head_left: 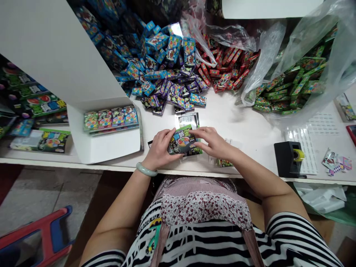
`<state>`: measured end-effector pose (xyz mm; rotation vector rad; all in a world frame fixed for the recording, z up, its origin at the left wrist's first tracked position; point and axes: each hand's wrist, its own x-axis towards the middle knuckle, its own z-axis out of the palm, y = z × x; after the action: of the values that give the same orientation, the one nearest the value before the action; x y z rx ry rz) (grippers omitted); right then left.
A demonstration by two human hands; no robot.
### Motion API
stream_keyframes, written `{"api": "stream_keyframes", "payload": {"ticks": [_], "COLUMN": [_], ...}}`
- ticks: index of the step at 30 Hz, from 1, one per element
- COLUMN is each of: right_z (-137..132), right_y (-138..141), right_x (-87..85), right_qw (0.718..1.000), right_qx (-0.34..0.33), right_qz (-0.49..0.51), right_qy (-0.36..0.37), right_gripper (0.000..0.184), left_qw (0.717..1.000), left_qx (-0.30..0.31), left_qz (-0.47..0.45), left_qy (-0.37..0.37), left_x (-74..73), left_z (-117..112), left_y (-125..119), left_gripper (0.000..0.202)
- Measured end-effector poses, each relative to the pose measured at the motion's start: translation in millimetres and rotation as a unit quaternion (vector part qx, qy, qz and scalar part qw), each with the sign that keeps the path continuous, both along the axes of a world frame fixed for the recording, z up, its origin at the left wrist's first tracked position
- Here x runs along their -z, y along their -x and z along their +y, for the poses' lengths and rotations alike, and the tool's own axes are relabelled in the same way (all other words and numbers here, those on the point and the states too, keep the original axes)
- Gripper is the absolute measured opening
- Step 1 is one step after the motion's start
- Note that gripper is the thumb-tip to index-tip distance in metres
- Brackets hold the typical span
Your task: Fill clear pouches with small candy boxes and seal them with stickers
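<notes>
A flat black-and-green printed packet (182, 141) is between my two hands, just above the table's near edge. My left hand (160, 147), with a pale bangle on its wrist, grips the packet's left side, thumb along the bottom and fingers at the upper edge. At the packet's right side is my right hand (211, 141), its fingers and thumb on the edge. Beneath and behind lie more dark packets (191, 119), partly covered. A small printed packet (224, 162) lies under my right forearm.
Heaped small boxes stand at the back: blue (157, 40), purple (178, 94), red (222, 70) and green (289, 89), the last inside a clear plastic bag (267, 48). An open white carton (111, 146) holding printed packs stands left. A black tape dispenser (285, 159) sits right.
</notes>
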<state>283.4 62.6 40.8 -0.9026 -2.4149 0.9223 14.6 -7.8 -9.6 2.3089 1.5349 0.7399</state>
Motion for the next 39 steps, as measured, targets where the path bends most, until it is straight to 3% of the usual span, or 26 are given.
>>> {"api": "stream_keyframes", "payload": {"ticks": [2, 5, 8, 11, 13, 15, 20, 22, 25, 27, 31, 33, 37, 39], "right_z": [28.8, 96.1, 155.4, 181.8, 182.8, 175.3, 137.5, 120.1, 98.4, 90.7, 97.4, 108.1, 126.5, 129.4], "right_y": [-0.1, 1.7, 12.5, 24.7, 26.1, 20.1, -15.0, -28.8, -39.9, -40.7, -45.9, -56.0, -73.7, -74.6], "right_x": [8.8, 28.4, 46.5, 56.8, 60.6, 63.3, 62.1, 56.7, 45.5, 39.4, 38.2, 43.9, 63.7, 72.0], "right_qw": [0.998, 0.979, 0.965, 0.954, 0.954, 0.951, 0.916, 0.92, 0.928, 0.929, 0.96, 0.974, 0.982, 0.981], "right_qx": [0.053, 0.202, 0.24, 0.244, 0.24, 0.253, 0.301, 0.32, 0.332, 0.305, 0.231, 0.184, 0.041, 0.013], "right_qz": [0.031, 0.012, -0.104, -0.168, -0.168, -0.144, -0.093, -0.108, -0.167, -0.209, -0.151, -0.121, -0.182, -0.192], "right_qy": [0.016, 0.012, 0.02, 0.044, 0.063, 0.105, 0.249, 0.199, 0.036, -0.002, 0.057, 0.048, 0.029, 0.028], "right_gripper": [0.037, 0.033, 0.037, 0.054, 0.05, 0.035, 0.018, 0.016, 0.028, 0.036, 0.035, 0.044, 0.084, 0.084], "left_qw": [1.0, 1.0, 1.0, 1.0, 1.0, 1.0, 1.0, 1.0, 1.0, 1.0, 1.0, 1.0, 1.0, 1.0], "left_qx": [-0.009, -0.011, -0.008, -0.014, -0.019, -0.022, -0.023, -0.025, -0.029, -0.027, -0.011, -0.009, -0.012, -0.01], "left_qz": [0.0, 0.003, 0.002, 0.007, 0.013, 0.014, -0.002, -0.005, 0.003, 0.008, 0.012, 0.016, 0.02, 0.017], "left_qy": [-0.001, -0.016, -0.029, -0.026, -0.016, -0.01, -0.01, -0.007, -0.003, -0.009, -0.021, -0.023, -0.014, 0.0], "left_x": [0.0, -2.7, -6.1, -6.6, -4.8, -2.3, 1.6, 1.1, -0.9, -2.2, -3.7, -3.7, -2.3, -1.8], "left_z": [0.5, -0.4, -2.8, -5.0, -5.3, -4.3, 0.4, 1.5, 2.7, 3.9, 5.4, 5.0, 3.8, 3.6], "left_y": [1.2, 3.9, 4.9, 6.1, 8.0, 9.9, 10.5, 10.0, 8.6, 6.6, 2.9, 3.0, 3.6, 1.8], "left_gripper": [0.099, 0.097, 0.095, 0.096, 0.096, 0.094, 0.092, 0.091, 0.091, 0.091, 0.093, 0.093, 0.093, 0.093]}}
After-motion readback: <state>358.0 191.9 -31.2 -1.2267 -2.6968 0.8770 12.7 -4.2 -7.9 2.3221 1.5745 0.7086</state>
